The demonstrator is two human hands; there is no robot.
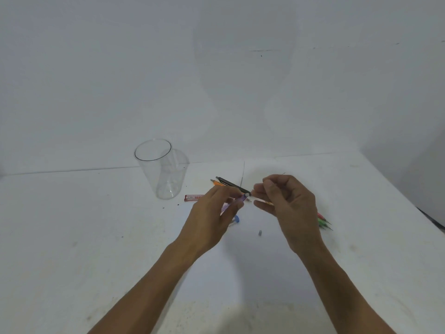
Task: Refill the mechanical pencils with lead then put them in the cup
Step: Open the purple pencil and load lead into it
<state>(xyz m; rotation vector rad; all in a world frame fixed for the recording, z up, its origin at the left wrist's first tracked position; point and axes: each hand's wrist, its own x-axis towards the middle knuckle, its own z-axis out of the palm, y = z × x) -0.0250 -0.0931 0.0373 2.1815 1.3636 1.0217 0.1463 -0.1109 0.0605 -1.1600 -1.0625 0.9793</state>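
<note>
The person holds the purple pencil (238,200) up off the surface (96,225) in the left hand (212,213). Its fingers (222,190) are curled round the barrel, so the pencil's top end points right and a little away, toward the right hand (295,208). That hand sits just beside it, its fingers (260,189) curled in and, as far as I can judge, pinching a lead (283,174). Only a thin dark tip of it shows above the knuckles, and I cannot identify a pale sliver lower between those fingers. The coming move turns on the small gap between the two hands. The pencil's long axis runs left to right, nearly in line with the right fingertips, so the lead would have to meet the top of the pencil end-on. The right hand is the one placed to bring it. The cup (166,179) stands upright with nothing in it, well off to the left and farther back, nearer the left hand. Between it and the hands lie a red lead case (193,197) and, side by side at a slant, a black pencil (232,183) and an orange pencil (216,183). Green pencils (325,224) poke out from behind the right hand, tips to the right. A small grey cap (260,232) lies on the near side between the wrists, and something blue (237,219) shows under the left hand. Nothing stands between lead and pencil. I'd say the risk is the lead snapping if it goes in crooked.
</note>
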